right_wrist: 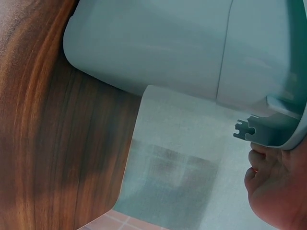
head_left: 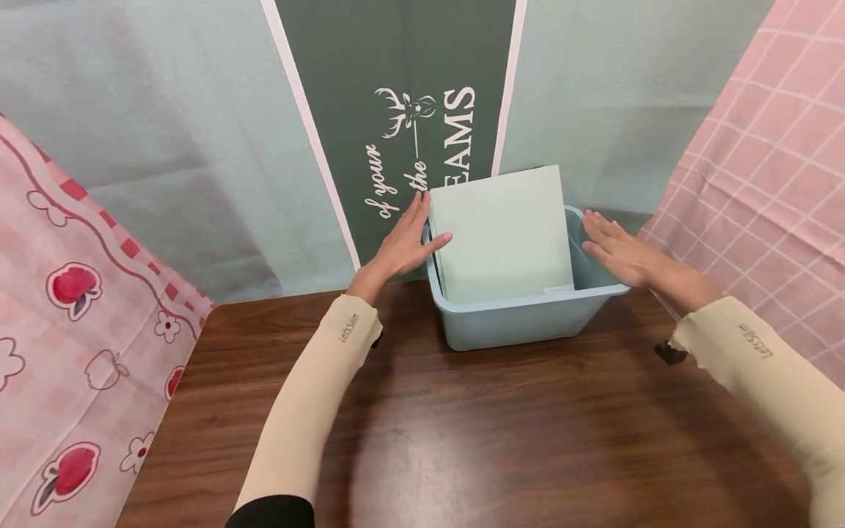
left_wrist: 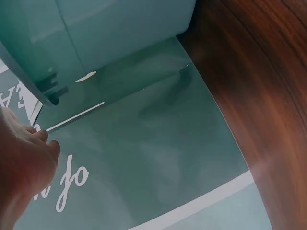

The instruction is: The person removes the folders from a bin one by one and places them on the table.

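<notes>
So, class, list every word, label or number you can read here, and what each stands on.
"of your": dark green backdrop band
"the": same band
"EAMS": same band, partly covered
"Let'sSlim": left sleeve
"Let'sSlim": right sleeve
White label on the pale green panel: too small to read

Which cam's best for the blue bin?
Head. It shows the blue bin nearly whole: front, most of the rim, part of the inside, though the pale panel standing in it hides some. Left wrist gets only a cropped outer side and rim edge; right wrist likewise, mostly plain outer side.
</notes>
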`<state>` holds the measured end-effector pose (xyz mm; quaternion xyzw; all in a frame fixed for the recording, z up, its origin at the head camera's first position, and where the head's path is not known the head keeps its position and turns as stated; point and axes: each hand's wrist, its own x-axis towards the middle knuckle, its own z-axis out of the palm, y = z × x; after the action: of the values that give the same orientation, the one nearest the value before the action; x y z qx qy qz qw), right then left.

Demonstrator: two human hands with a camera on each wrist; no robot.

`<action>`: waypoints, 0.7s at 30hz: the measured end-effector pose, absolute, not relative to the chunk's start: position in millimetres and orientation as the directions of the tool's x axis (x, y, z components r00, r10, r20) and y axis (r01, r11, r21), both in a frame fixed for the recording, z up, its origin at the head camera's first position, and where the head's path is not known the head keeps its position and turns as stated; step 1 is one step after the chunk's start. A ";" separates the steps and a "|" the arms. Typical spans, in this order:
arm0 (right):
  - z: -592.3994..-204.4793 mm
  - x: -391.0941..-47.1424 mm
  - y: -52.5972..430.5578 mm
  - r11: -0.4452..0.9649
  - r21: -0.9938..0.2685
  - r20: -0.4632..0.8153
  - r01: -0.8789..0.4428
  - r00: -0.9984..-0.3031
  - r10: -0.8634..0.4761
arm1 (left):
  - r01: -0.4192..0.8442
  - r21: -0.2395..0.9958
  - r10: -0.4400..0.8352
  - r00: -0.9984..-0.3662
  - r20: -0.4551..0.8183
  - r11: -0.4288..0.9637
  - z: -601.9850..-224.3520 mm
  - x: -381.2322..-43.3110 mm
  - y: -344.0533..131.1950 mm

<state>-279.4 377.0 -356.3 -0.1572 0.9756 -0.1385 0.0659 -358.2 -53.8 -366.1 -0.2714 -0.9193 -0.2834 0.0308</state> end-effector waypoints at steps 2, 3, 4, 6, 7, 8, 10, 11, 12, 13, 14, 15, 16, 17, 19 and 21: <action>-356.0 -278.7 377.1 0.912 -0.292 -0.088 -0.288 -0.941 -0.325 | 0.517 0.506 0.485 -0.850 0.207 0.690 -367.2 -358.9 -51.1; -355.7 -278.3 376.8 0.911 -0.295 -0.087 -0.289 -0.941 -0.327 | 0.515 0.506 0.484 -0.851 0.205 0.692 -367.7 -359.0 -49.8; -355.5 -278.2 376.2 0.910 -0.295 -0.087 -0.290 -0.941 -0.328 | 0.512 0.507 0.481 -0.853 0.203 0.693 -368.2 -359.3 -48.9; -356.0 -278.5 375.8 0.909 -0.299 -0.087 -0.291 -0.940 -0.329 | 0.504 0.512 0.475 -0.857 0.200 0.696 -369.0 -359.8 -47.1; -356.4 -278.8 375.5 0.910 -0.298 -0.085 -0.290 -0.941 -0.328 | 0.499 0.516 0.471 -0.860 0.197 0.696 -369.6 -360.1 -46.2; -356.8 -278.7 375.4 0.910 -0.298 -0.084 -0.290 -0.941 -0.327 | 0.496 0.519 0.467 -0.862 0.197 0.696 -370.0 -360.4 -45.4; -357.4 -278.5 375.7 0.910 -0.302 -0.082 -0.284 -0.943 -0.322 | 0.492 0.529 0.464 -0.864 0.196 0.691 -370.8 -361.4 -43.5; -357.4 -278.3 375.8 0.911 -0.301 -0.080 -0.282 -0.944 -0.319 | 0.492 0.534 0.464 -0.864 0.198 0.688 -371.0 -361.8 -42.6; -357.5 -277.9 376.0 0.911 -0.302 -0.078 -0.280 -0.945 -0.316 | 0.493 0.537 0.464 -0.863 0.200 0.685 -371.2 -362.1 -41.6; -357.3 -277.7 376.0 0.912 -0.302 -0.077 -0.278 -0.946 -0.314 | 0.494 0.540 0.466 -0.862 0.201 0.681 -371.3 -362.3 -40.7; -357.2 -277.4 376.3 0.911 -0.306 -0.077 -0.276 -0.947 -0.312 | 0.497 0.542 0.468 -0.860 0.204 0.677 -371.3 -362.3 -39.8; -357.1 -277.5 376.5 0.912 -0.307 -0.079 -0.273 -0.947 -0.311 | 0.501 0.543 0.471 -0.858 0.207 0.674 -371.3 -362.3 -39.0; -357.1 -277.5 376.9 0.911 -0.307 -0.081 -0.274 -0.947 -0.312 | 0.504 0.543 0.473 -0.856 0.208 0.672 -371.4 -362.2 -38.3; -357.1 -277.7 377.0 0.912 -0.304 -0.083 -0.274 -0.947 -0.311 | 0.508 0.542 0.476 -0.854 0.212 0.670 -371.4 -362.0 -37.6; -357.2 -278.2 377.5 0.912 -0.305 -0.086 -0.274 -0.946 -0.313 | 0.514 0.539 0.481 -0.850 0.215 0.668 -371.7 -361.5 -36.7; -357.6 -278.8 378.3 0.912 -0.303 -0.085 -0.277 -0.945 -0.315 | 0.520 0.533 0.484 -0.847 0.219 0.668 -372.5 -361.5 -36.0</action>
<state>-278.8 378.3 -357.6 -0.1515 0.9755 -0.1449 0.0659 -361.5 -36.0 -372.5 -0.2751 -0.9127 -0.3007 0.0295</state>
